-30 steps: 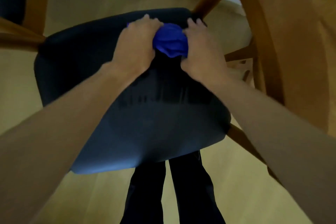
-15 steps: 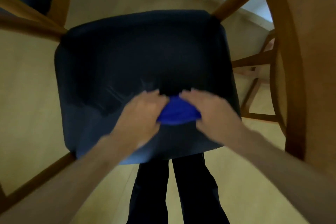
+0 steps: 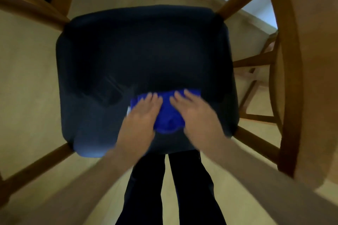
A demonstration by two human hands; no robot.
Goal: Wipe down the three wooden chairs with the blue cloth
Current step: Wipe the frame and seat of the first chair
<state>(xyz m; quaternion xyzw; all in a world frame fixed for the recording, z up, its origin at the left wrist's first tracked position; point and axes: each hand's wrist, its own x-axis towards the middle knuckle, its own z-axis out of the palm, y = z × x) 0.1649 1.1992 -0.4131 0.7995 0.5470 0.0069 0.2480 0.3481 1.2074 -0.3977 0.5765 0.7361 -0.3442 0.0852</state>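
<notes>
Cloth: blue cloth (image 3: 169,113) lies on the near part of the dark chair seat (image 3: 142,56).
Left hand (image 3: 141,117): fingers straight, pressing the cloth.
Right hand (image 3: 196,113): fingers straight, pressing the cloth beside it.

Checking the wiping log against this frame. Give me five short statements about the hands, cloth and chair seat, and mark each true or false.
1. Both hands press on the blue cloth. True.
2. The cloth lies on the dark seat. True.
3. The left hand holds a spray bottle. False: it rests flat on the cloth.
4. The right hand grips a chair leg. False: it rests on the cloth.
5. The cloth sits at the seat's far edge. False: it lies near the person's side.
</notes>
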